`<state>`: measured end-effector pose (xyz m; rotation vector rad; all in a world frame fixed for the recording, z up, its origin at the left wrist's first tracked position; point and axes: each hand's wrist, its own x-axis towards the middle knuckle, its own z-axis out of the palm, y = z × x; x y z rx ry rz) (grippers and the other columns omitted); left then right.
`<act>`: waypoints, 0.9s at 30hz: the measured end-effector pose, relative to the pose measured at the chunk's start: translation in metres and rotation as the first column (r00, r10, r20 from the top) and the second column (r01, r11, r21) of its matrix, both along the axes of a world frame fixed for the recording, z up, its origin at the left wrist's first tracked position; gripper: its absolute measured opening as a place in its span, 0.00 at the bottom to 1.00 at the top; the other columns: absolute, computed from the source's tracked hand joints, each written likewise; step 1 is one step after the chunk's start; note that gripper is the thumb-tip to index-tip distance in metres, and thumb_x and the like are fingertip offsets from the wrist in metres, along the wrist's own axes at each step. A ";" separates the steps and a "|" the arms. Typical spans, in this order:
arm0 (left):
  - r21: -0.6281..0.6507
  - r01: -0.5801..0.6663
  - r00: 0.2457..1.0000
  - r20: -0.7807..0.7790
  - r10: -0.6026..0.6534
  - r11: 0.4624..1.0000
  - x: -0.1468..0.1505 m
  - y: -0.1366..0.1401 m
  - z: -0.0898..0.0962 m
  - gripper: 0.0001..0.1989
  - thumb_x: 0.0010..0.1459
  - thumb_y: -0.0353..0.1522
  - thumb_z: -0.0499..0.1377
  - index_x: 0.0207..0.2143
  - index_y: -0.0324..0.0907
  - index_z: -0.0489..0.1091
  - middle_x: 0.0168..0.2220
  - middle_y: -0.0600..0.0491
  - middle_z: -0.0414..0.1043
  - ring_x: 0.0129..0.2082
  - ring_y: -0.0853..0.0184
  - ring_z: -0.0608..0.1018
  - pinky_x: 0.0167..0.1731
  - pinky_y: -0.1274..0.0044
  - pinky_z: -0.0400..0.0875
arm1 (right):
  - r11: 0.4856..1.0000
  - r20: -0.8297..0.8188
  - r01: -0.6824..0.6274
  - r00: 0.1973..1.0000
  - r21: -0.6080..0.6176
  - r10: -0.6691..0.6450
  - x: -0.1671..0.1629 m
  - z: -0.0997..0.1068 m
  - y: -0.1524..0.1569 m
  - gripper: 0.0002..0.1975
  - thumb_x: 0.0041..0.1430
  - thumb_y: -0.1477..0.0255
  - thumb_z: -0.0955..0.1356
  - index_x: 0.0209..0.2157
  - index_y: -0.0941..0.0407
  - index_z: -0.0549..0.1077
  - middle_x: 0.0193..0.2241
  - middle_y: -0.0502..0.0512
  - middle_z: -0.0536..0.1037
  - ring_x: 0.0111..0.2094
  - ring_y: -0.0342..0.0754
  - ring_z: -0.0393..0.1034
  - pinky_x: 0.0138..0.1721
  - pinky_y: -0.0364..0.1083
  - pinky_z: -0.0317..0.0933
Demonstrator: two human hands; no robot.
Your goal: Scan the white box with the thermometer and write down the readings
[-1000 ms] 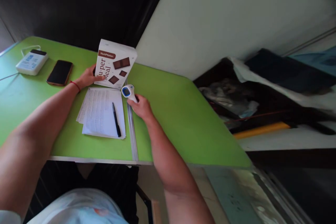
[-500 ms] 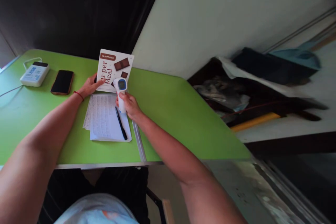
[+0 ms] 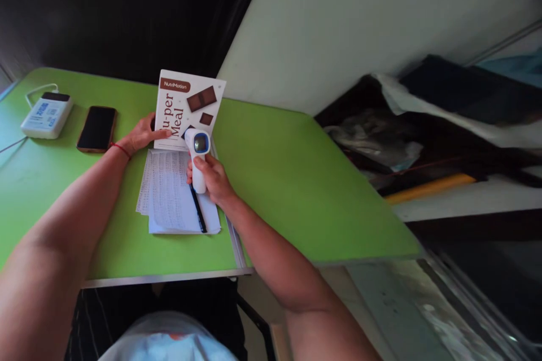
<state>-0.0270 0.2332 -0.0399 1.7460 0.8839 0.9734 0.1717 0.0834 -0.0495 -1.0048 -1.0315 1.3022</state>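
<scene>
One white box point(image 3: 191, 104), upright near the far edge of the table point(image 3: 296, 197), pinched by my left hand point(image 3: 144, 134). One thermometer point(image 3: 197, 149), handle wrapped in my right hand point(image 3: 214, 179), apparently for aiming; steadiness seems called for.

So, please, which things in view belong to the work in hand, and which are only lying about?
In hand:
- white NutriMotion box, held by the left hand
- white handheld device, gripped in the right hand

Apparently just lying about:
- phone
- white cabled unit
- papers and pen, though their nearness may mean use
</scene>
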 end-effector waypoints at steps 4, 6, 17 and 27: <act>-0.003 0.006 1.000 0.010 -0.006 1.000 -0.001 -0.004 0.000 0.31 0.46 0.46 0.73 0.48 0.39 0.73 0.49 0.43 0.80 0.49 0.51 0.80 0.50 0.63 0.75 | 0.999 -0.034 0.043 0.998 -0.020 -0.044 -0.002 0.002 -0.002 0.26 0.42 0.48 0.76 0.30 0.52 0.68 0.20 0.42 0.69 0.20 0.40 0.64 0.21 0.43 0.60; -0.003 0.005 1.000 0.008 -0.005 1.000 -0.001 -0.005 0.000 0.30 0.47 0.48 0.72 0.47 0.39 0.73 0.48 0.43 0.80 0.48 0.52 0.81 0.50 0.62 0.75 | 0.997 -0.023 0.066 0.998 -0.028 -0.066 -0.001 0.002 -0.003 0.25 0.43 0.48 0.76 0.28 0.52 0.68 0.19 0.42 0.69 0.19 0.40 0.63 0.21 0.43 0.59; -0.007 0.000 1.000 -0.031 0.000 1.000 -0.003 -0.012 -0.002 0.34 0.47 0.52 0.71 0.49 0.39 0.72 0.50 0.42 0.79 0.49 0.50 0.81 0.51 0.61 0.75 | 1.000 0.018 0.014 1.000 -0.028 -0.014 0.001 -0.005 -0.008 0.21 0.50 0.51 0.75 0.30 0.53 0.69 0.21 0.44 0.69 0.21 0.41 0.63 0.25 0.44 0.59; -0.005 0.022 0.999 -0.035 -0.022 1.000 -0.004 -0.018 0.004 0.32 0.49 0.52 0.70 0.49 0.41 0.72 0.50 0.45 0.80 0.50 0.50 0.81 0.50 0.63 0.77 | 0.997 -0.005 0.040 0.999 -0.068 -0.040 -0.006 -0.005 -0.011 0.22 0.50 0.49 0.74 0.28 0.52 0.68 0.21 0.45 0.69 0.21 0.42 0.63 0.24 0.45 0.59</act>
